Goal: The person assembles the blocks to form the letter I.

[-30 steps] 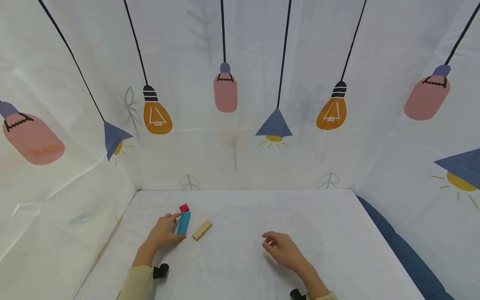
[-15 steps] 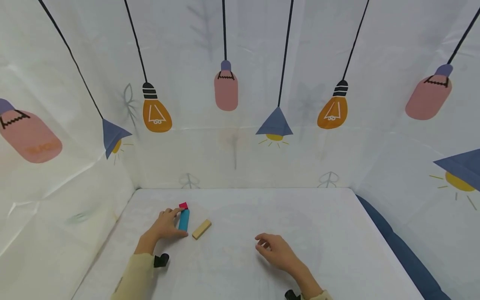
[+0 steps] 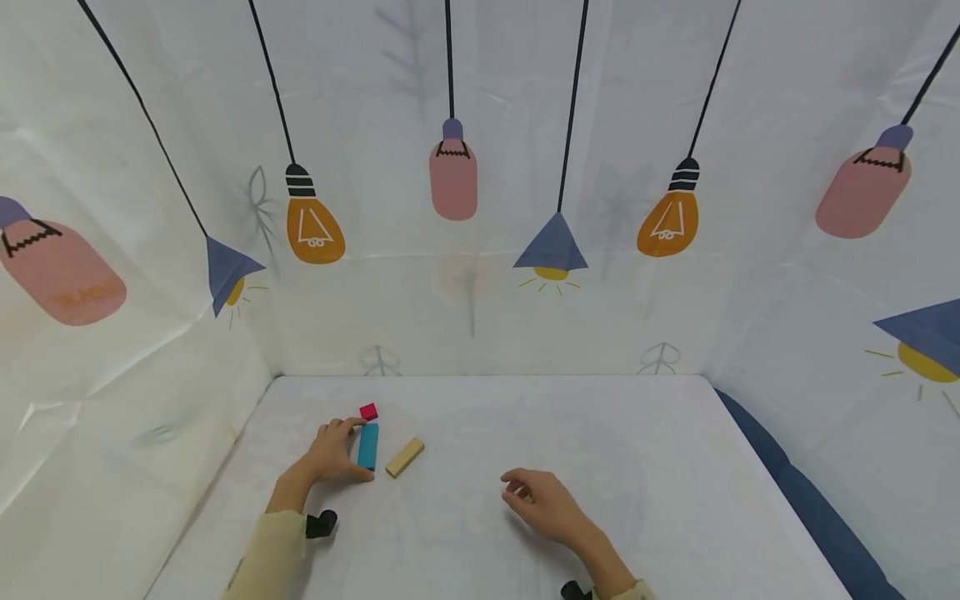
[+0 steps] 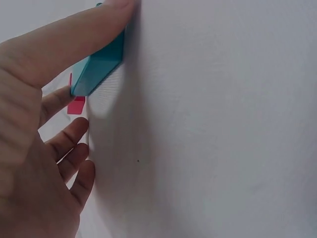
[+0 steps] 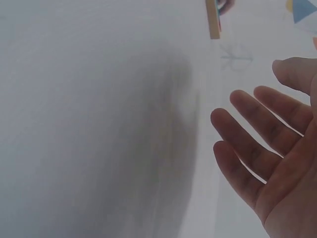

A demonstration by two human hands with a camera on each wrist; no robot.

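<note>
My left hand (image 3: 332, 454) spans a blue rectangular block (image 3: 368, 447) lengthwise, index fingertip at its far end and thumb at its near end. In the left wrist view the thumb crosses over part of the blue block (image 4: 101, 67), and the other fingers spread loosely beside it. A small red block (image 3: 368, 412) sits just beyond the blue one's far end. To the right lies a plain wooden block (image 3: 405, 457), set at a slant and untouched. My right hand (image 3: 549, 504) hovers over the table with loosely bent fingers, holding nothing.
The white table (image 3: 637, 450) has white sheeting (image 3: 487, 317) printed with lamps behind it and on both sides. Something dark blue (image 3: 810, 500) runs along the table's right edge. A black wrist camera (image 3: 322, 523) sits at the left sleeve.
The blue block has turned slightly from its slant to point more straight away from me, with the left hand on it. My right hand has drifted a little left.
</note>
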